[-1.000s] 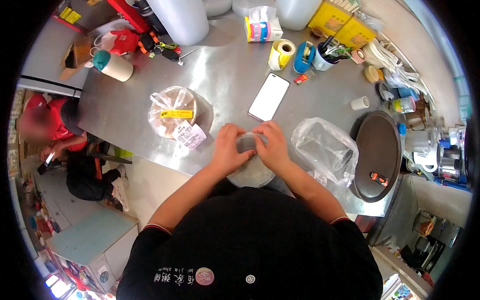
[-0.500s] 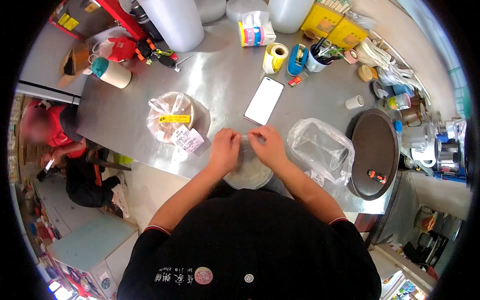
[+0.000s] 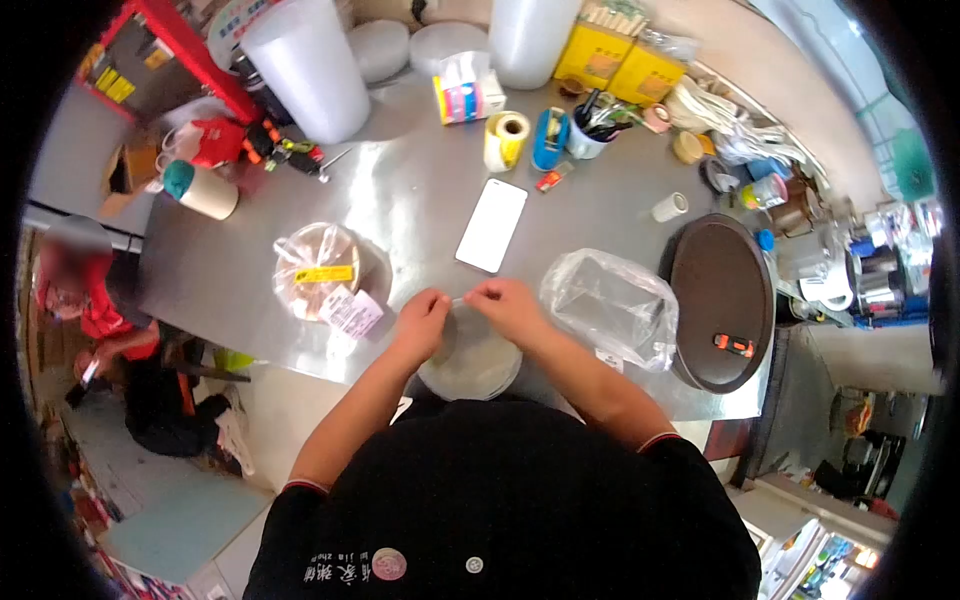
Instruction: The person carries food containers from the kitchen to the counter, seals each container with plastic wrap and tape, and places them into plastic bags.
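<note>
A round, clear plastic container with pale contents stands at the table's near edge, right in front of my body. My left hand pinches the far left part of its rim. On the far right of the same rim, my right hand has its fingers closed too; whether they hold a lid or the rim itself cannot be made out. A white-screened phone lies just beyond both hands. Left of them sits a bagged round tub with a yellow label and a printed receipt. An open clear plastic bag lies to the right.
A large brown round tray holds an orange-black cutter. Farther back stand a label roll, a blue tape dispenser, a tissue pack and a cream bottle. A person in red sits at left.
The camera view has shifted, so the table's things appear lower and to the left. Both hands stay closed at the container's far rim.
</note>
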### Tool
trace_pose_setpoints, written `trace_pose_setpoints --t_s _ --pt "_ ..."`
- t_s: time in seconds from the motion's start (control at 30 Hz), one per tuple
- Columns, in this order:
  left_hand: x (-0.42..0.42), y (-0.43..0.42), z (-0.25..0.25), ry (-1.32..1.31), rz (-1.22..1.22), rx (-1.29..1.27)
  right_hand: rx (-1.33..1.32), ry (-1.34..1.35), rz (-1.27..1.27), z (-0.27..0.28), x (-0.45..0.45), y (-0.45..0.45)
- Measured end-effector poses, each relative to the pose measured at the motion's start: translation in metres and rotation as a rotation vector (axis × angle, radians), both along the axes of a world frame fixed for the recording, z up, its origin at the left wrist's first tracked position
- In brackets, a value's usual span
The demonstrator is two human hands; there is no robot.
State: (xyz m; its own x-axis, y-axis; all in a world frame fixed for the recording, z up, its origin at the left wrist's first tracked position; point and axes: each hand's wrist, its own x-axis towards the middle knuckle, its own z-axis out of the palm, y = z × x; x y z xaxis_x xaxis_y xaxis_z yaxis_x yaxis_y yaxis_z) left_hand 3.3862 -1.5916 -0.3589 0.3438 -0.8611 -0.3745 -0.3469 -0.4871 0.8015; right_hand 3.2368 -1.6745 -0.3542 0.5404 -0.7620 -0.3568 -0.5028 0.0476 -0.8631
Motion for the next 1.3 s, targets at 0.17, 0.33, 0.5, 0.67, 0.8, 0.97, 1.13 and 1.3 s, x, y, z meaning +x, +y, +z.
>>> trace_pose_setpoints --t_s 0.17,0.33,0.5,0.67,0.8,0.97,1.13,1.3 --pt "-0.001 0.009 -0.015 -0.11 0.013 -0.192 -0.056 -0.177 -0.15 -0.002 0.001 0.014" --pt "-0.008 0.018 0.014 -0.377 -0.098 -0.347 -0.272 -0.22 -0.319 0.027 -0.037 -0.003" --pt "-0.052 0.031 0.075 -0.504 -0.408 -0.118 -0.494 -0.056 -0.584 0.057 -0.115 -0.083" --pt "-0.06 0.022 0.081 -0.646 -0.582 0.231 -0.733 0.566 -0.689 0.026 -0.195 -0.191" --pt "-0.051 0.014 0.079 -0.628 -0.66 0.121 -0.494 0.642 -0.636 -0.001 -0.21 -0.223" --pt "-0.044 0.014 0.078 -0.598 -0.702 0.099 -0.428 0.479 -0.538 -0.018 -0.215 -0.244" --pt "-0.02 0.01 0.1 -0.34 -0.322 -0.403 -0.427 -0.261 -0.139 0.1 -0.123 -0.131" --pt "-0.019 0.009 0.138 0.936 -0.036 -0.253 -0.837 -0.074 0.283 0.131 -0.065 -0.011"
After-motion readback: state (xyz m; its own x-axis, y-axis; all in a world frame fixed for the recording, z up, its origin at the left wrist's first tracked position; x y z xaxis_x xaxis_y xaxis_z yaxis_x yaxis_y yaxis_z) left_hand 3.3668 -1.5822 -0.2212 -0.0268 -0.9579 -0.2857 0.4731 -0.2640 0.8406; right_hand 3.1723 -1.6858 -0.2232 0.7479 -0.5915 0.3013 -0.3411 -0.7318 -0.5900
